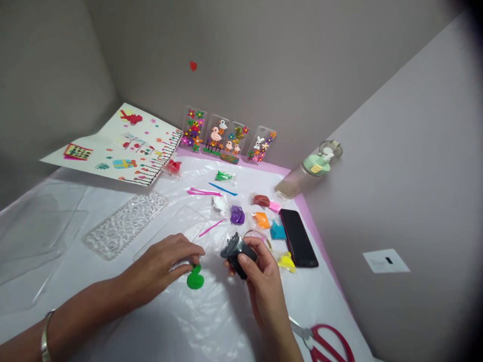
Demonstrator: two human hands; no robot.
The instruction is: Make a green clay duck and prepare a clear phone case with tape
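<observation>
My left hand is low over the white plastic sheet, thumb and fingers apart. Its fingertips are at the upper end of a green clay shape, made of a larger flat round with a smaller piece above it. A black packet of clay in clear wrapping is gripped between the thumb and fingers of my right hand, just right of the green shape. Behind my hands lie a pink modelling tool, a purple clay packet and a white clay packet.
Orange, blue and yellow clay packets lie beside a phone. Scissors are at front right. Clear phone cases lie left; decorated cases lean on the wall near a bottle.
</observation>
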